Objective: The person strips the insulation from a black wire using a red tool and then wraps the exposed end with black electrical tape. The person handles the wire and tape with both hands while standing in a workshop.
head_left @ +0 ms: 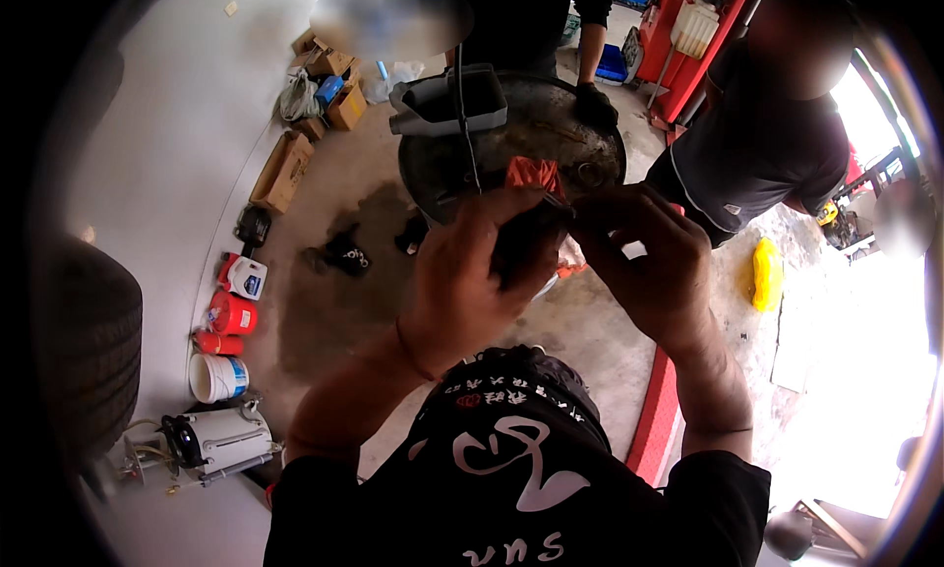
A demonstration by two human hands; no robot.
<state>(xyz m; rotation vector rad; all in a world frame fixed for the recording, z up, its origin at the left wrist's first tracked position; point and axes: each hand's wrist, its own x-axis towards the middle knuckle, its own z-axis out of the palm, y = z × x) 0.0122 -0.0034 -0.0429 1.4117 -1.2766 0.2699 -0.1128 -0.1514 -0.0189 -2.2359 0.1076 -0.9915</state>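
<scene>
My left hand [482, 267] is raised in front of my chest, its fingers curled round a small dark object [526, 235] whose kind I cannot make out. Thumb and fingertips of my right hand [649, 257] pinch together at the object's upper right edge, by a thin shiny bit [559, 205]. What the right fingertips hold is too small to name. Beyond my hands stands a dark round drum [551, 105]. A red cloth [534, 172] shows just past my left fingertips, partly hidden by the hands.
On the drum sits a grey cut-open plastic jug [433, 124]; a thin dark cord hangs before it. A co-worker's gloved hand [596, 107] rests on its rim; another person stands right. Boxes [283, 172] and buckets [218, 378] line the left wall. A red beam [654, 410] lies right.
</scene>
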